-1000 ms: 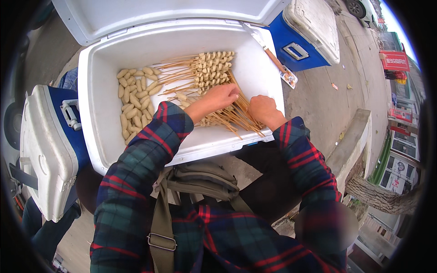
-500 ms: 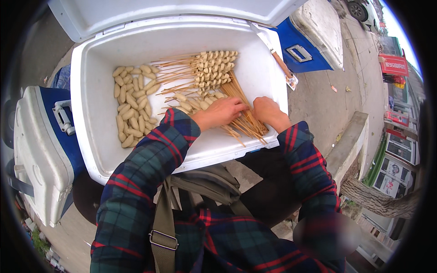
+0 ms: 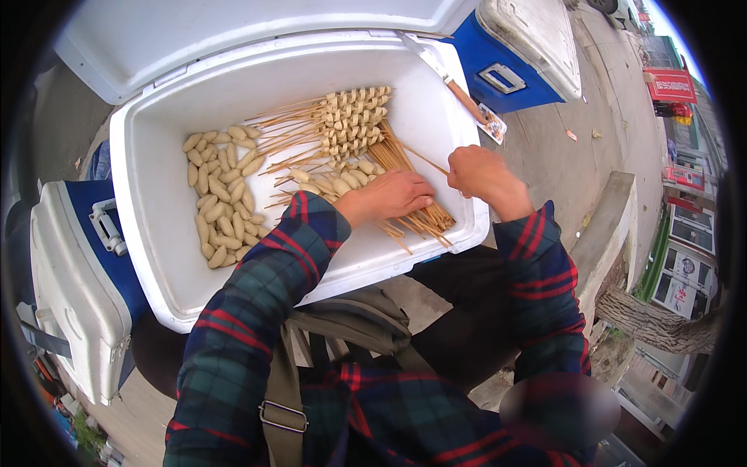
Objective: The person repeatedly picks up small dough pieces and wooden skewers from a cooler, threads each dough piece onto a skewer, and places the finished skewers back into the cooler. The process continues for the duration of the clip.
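My right hand (image 3: 484, 177) is closed on one end of a bamboo skewer (image 3: 416, 154), raised above the right side of the white cooler (image 3: 159, 167). The skewer slants from the loose bundle of bamboo skewers (image 3: 429, 218) up to my fist. Over that bundle lies my left hand (image 3: 391, 194), its fingers curled together; what is under them is hidden. Beside its knuckles sit several pale, plump, finger-shaped food pieces (image 3: 342, 185). Above them, spiral-cut food pieces on skewers (image 3: 354, 117) are stacked in rows, sticks pointing left. A larger heap of uncut pieces (image 3: 222, 191) fills the left side.
A knife with a wooden handle (image 3: 467, 100) lies across the cooler's right rim, by a small printed packet (image 3: 492, 124). Blue-and-white coolers stand at the left (image 3: 78, 272) and far right (image 3: 537, 43). The open lid (image 3: 257, 23) leans back. A strapped bag (image 3: 354, 319) rests at my lap.
My right hand has lifted up and to the right from the bundle with a skewer in it. My left hand has shifted slightly right. The whole view has tilted a little.
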`<state>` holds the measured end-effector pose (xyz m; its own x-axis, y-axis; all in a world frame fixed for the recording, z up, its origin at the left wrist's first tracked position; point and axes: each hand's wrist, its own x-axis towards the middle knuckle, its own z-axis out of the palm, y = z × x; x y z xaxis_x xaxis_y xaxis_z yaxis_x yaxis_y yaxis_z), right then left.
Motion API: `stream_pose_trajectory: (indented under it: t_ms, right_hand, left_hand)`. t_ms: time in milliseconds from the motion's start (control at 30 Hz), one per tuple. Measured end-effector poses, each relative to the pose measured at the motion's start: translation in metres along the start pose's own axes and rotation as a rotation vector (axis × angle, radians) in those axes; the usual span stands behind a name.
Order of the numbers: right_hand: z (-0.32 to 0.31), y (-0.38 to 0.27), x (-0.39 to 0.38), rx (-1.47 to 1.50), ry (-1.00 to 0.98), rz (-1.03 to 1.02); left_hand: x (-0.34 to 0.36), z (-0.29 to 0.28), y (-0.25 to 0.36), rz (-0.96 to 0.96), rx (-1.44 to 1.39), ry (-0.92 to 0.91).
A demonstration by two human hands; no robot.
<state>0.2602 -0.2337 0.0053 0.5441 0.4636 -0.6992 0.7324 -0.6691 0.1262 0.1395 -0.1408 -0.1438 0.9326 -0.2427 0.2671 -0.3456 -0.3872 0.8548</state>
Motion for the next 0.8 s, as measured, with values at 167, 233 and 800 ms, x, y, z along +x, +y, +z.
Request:
stream_pose_trajectory:
  t_ms: [167,233,800]
  right_hand:
    - [0.008,0.011,-0.013,0.019,0.269,-0.172]
    - [0.005,0.016,-0.016,0.025,0.28,-0.181]
    - [-0.011,0.053,-0.019,0.192,0.403,-0.425]
  left_hand:
    - [0.006,-0.003,-0.005,-0.059,0.062,-0.115]
    - [0.005,-0.005,-0.005,-0.174,-0.009,-0.143]
    - [0.045,0.027,-0.044,-0.482,0.526,-0.518]
